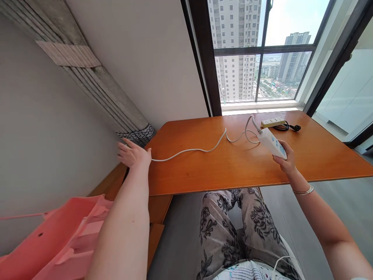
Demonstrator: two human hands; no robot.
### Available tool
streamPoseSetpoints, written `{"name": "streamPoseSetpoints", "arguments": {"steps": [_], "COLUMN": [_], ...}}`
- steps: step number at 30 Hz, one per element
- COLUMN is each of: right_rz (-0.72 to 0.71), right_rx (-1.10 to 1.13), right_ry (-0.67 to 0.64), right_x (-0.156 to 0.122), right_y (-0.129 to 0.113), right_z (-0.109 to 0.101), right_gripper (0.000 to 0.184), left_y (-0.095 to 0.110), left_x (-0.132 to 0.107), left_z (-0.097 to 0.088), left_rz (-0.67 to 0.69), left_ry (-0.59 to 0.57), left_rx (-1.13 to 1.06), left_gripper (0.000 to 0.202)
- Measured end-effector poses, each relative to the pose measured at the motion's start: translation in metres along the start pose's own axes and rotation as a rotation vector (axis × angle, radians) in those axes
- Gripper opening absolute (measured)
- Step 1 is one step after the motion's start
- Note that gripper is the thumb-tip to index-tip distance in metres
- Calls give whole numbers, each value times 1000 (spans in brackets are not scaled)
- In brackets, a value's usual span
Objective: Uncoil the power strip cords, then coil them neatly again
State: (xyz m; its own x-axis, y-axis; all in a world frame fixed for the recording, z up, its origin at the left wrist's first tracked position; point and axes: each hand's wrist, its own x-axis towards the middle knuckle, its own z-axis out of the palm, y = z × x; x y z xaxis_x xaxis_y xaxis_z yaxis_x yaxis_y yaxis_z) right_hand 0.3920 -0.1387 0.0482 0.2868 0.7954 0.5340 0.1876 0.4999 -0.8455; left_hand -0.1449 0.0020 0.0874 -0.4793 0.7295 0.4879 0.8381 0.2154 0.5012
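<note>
White power strip (273, 143) in right hand (287, 161), above table edge (233, 186)

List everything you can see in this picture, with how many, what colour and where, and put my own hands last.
Power strip: 1, white with blue sockets, held above the table's right half.
Cord: 1, white, running across the table from the strip toward the left edge.
Second power strip: 1, yellowish, far side of the table, with a black cable and plug beside it.
Table: 1, orange-brown wood, centre.
Plastic piece: 1, pink, lower left.
Window: 1, dark frame, behind the table.
Bracelet: 1, silver, right wrist.
Left hand: 1, at the table's left edge by the cord's end; grip unclear.
Right hand: 1, fingers closed on the white power strip.
</note>
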Motion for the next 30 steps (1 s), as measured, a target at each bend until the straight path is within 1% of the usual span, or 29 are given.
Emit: {"name": "streamPoseSetpoints", "arguments": {"steps": [2, 4, 5, 7, 10, 12, 13, 15, 18, 20, 22, 23, 25, 27, 30], "right_rz": [-43, -52, -54, -62, -62, -44, -34, -18, 5, 32, 61, 71, 88, 126, 246], "right_rx": [-45, -67, -71, -69, -63, -62, -61, -58, -46, -14, 34, 59, 99, 142, 208], "right_ry": [-108, -153, -162, -161, -142, -136, -138, -145, -127, -90, -26, 13, 104, 208, 434], "right_x": [-5, -8, -8, -8, -7, -7, -7, -7, -6, -6, -4, -3, 2, 9, 24], "right_y": [-13, -23, -27, -32, -36, -37, -37, -36, -28, -23, -18, -17, -17, -16, -11], "right_z": [-11, -18, -19, -19, -16, -14, -14, -17, -28, -37, -46, -51, -59, -71, -102], "right_gripper": [66, 66, 66, 67, 68, 69, 69, 69, 68, 69, 69, 67, 63, 56, 39], "left_y": [8, 25, 37, 65, 107, 130, 139, 152, 160, 161, 158, 156, 149, 139, 117], "left_x": [-5, -14, -20, -36, -71, -94, -104, -119, -126, -123, -118, -114, -103, -88, -58], "left_z": [9, 21, 29, 48, 76, 93, 101, 112, 121, 120, 115, 110, 98, 83, 60], "left_rz": [139, 307, 384, 489, 607, 639, 638, 588, 471, 406, 346, 307, 196, 50, -39], "left_ry": [-19, -43, -77, -163, -351, -454, -489, -564, -724, -780, -761, -730, -626, -463, -232], "left_rx": [36, 31, 4, -109, -356, -485, -519, -583, -685, -736, -807, -856, -957, -1020, -989], "left_gripper": [53, 51, 47, 41, 47, 58, 63, 67, 59, 42, 24, 22, 33, 43, 50]}}
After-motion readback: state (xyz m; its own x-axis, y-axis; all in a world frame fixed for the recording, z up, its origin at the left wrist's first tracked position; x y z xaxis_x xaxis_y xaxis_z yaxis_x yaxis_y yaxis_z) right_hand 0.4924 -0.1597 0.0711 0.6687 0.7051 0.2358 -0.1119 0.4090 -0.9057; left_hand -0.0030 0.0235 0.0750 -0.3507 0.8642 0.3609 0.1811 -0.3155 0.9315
